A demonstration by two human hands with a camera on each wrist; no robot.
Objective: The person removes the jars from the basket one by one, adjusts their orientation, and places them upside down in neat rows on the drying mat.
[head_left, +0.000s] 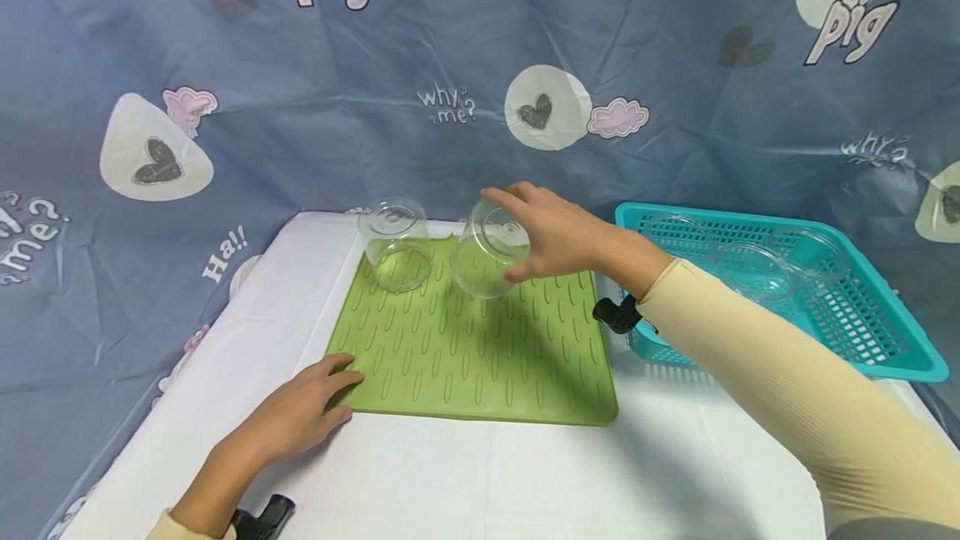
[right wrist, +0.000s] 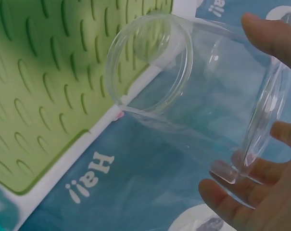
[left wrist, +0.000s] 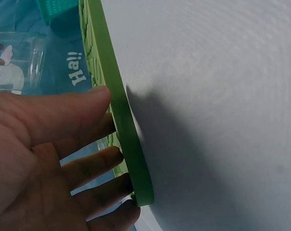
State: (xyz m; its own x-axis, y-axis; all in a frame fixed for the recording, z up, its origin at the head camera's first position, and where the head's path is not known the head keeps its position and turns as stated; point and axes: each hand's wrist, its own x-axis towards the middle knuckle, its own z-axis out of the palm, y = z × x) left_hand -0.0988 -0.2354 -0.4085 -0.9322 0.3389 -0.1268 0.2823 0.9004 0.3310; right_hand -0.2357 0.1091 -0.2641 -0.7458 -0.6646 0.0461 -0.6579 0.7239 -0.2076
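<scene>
My right hand (head_left: 558,232) grips a clear cup (head_left: 478,265) by its base end, thumb on one side and fingers on the other. The cup is tilted, mouth down, over the back part of a green ribbed mat (head_left: 480,365). In the right wrist view its round rim faces the mat, away from my fingers (right wrist: 253,190). Another clear cup (head_left: 397,265) stands upside down on the mat's back left corner. At the front left corner of the mat, my left hand (head_left: 300,411) rests with loosely extended fingers touching the edge, thumb apart from them.
A turquoise plastic basket (head_left: 720,214) stands to the right of the mat, with several clear cups (head_left: 753,273) in it. White cloth (head_left: 450,473) covers the table. Behind hangs a blue printed curtain (head_left: 450,40), close to the table's back edge.
</scene>
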